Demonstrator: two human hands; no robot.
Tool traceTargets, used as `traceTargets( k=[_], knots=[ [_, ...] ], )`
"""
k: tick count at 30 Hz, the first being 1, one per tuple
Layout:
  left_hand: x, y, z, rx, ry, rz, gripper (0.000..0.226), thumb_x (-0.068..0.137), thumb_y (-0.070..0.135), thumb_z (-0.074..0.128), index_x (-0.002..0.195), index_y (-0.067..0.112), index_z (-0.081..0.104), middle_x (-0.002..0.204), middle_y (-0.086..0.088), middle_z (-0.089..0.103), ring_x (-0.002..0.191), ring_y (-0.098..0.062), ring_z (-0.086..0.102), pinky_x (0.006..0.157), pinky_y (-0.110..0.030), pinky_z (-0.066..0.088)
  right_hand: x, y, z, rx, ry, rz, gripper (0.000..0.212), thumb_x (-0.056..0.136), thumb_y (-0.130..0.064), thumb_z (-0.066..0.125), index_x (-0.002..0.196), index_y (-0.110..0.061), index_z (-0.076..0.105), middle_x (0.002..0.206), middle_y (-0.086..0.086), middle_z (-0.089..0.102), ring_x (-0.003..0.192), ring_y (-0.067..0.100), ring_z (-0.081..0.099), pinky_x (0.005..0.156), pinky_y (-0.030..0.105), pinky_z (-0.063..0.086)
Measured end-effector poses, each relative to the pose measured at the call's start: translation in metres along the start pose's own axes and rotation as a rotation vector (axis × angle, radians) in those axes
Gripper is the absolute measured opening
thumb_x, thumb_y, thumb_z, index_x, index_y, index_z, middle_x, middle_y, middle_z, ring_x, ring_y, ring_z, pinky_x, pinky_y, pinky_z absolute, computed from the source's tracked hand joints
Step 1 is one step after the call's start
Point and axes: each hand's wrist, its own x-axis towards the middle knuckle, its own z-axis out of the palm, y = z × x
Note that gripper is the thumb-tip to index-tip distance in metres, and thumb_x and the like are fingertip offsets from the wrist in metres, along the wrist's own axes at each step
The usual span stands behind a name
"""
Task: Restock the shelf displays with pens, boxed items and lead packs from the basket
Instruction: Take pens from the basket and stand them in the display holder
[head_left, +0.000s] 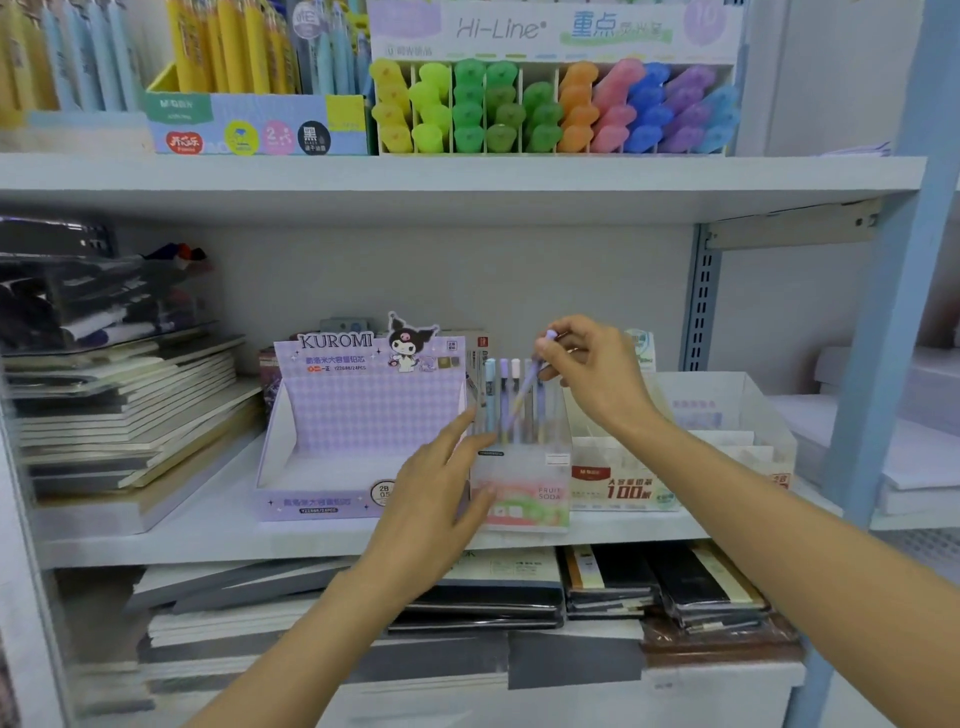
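Note:
A frosted clear pen holder (524, 483) marked FRUIT SODA stands on the middle shelf with several pastel pens upright in it. My right hand (592, 374) pinches a purple pen (530, 382) by its top end, its lower end down inside the holder. My left hand (441, 478) rests against the holder's left side, fingers spread and thumb at the front. Left of the holder sits a purple KUROMI display box (358, 415), its tray bare. The basket is out of view.
A white lead-pack box (623, 488) and a clear tray (727, 410) stand right of the holder. Stacked notebooks (130, 410) fill the shelf's left. Highlighters (550, 109) line the shelf above, more notebooks (597, 587) lie below. A blue upright (883, 312) bounds the right.

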Motion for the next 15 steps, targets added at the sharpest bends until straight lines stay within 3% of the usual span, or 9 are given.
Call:
traceTargets(
  k=[3,6,8,9,10,12,13,15],
  knots=[
    [-0.003,-0.001,0.004,-0.01,0.016,0.014,0.052,0.098,0.037,0.05,0.147,0.034,0.033,0.162,0.017,0.008,0.135,-0.011,0.039,0.107,-0.035,0.04,-0.002,0.008,0.01,-0.067,-0.027,-0.029,0.011,0.094,-0.016,0.062,0.095,-0.007,0.068,0.081,0.006,0.071,0.068,0.015,0.071,0.063,0.021,0.054],
    [-0.004,-0.005,0.01,0.038,0.025,-0.008,0.052,0.1,0.042,0.045,0.148,0.04,0.027,0.163,0.009,0.01,0.138,-0.016,0.034,0.112,-0.037,0.033,0.001,0.011,0.014,-0.118,-0.082,-0.057,0.013,0.093,-0.017,0.063,0.095,-0.006,0.069,0.08,0.007,0.073,0.07,0.014,0.071,0.074,0.029,0.058],
    [-0.005,-0.006,0.011,0.073,0.038,-0.037,0.05,0.1,0.044,0.041,0.147,0.043,0.025,0.159,-0.001,0.025,0.143,-0.018,0.026,0.119,-0.038,0.019,0.003,0.011,0.014,-0.152,-0.123,-0.078,0.013,0.092,-0.017,0.064,0.093,-0.006,0.069,0.078,0.005,0.073,0.069,0.01,0.071,0.075,0.028,0.058],
    [-0.006,-0.007,0.012,0.083,0.048,-0.037,0.049,0.101,0.044,0.04,0.147,0.043,0.025,0.149,-0.002,0.041,0.139,-0.018,0.031,0.119,-0.039,0.016,0.005,0.011,0.014,-0.159,-0.132,-0.085,0.012,0.092,-0.017,0.064,0.093,-0.005,0.069,0.077,0.005,0.073,0.067,0.008,0.07,0.075,0.028,0.058],
    [-0.006,-0.007,0.012,0.084,0.062,-0.028,0.049,0.101,0.043,0.04,0.147,0.042,0.026,0.128,0.005,0.057,0.126,-0.016,0.044,0.117,-0.039,0.022,0.006,0.011,0.015,-0.156,-0.132,-0.088,0.011,0.091,-0.016,0.065,0.094,-0.005,0.069,0.076,0.004,0.073,0.066,0.006,0.07,0.074,0.027,0.058],
    [-0.007,-0.006,0.012,0.089,0.082,-0.007,0.048,0.101,0.041,0.043,0.146,0.041,0.028,0.083,0.018,0.051,0.084,-0.008,0.05,0.095,-0.035,0.04,0.008,0.011,0.018,-0.168,-0.122,-0.095,0.013,0.091,-0.016,0.066,0.101,-0.008,0.066,0.073,-0.001,0.072,0.064,0.001,0.068,0.071,0.023,0.058],
    [-0.006,-0.005,0.012,0.095,0.089,-0.004,0.048,0.101,0.041,0.044,0.146,0.04,0.028,0.077,0.017,0.045,0.074,-0.007,0.046,0.083,-0.032,0.041,0.009,0.012,0.021,-0.184,-0.116,-0.101,0.015,0.091,-0.017,0.066,0.104,-0.011,0.063,0.071,-0.003,0.071,0.065,0.002,0.068,0.071,0.023,0.058],
    [-0.006,-0.005,0.013,0.106,0.102,-0.005,0.048,0.1,0.041,0.044,0.146,0.04,0.029,0.078,0.016,0.045,0.07,-0.009,0.046,0.074,-0.029,0.039,0.01,0.012,0.027,-0.218,-0.095,-0.112,0.015,0.09,-0.019,0.067,0.1,-0.017,0.056,0.07,-0.001,0.071,0.069,0.01,0.069,0.071,0.031,0.057]
  ],
)
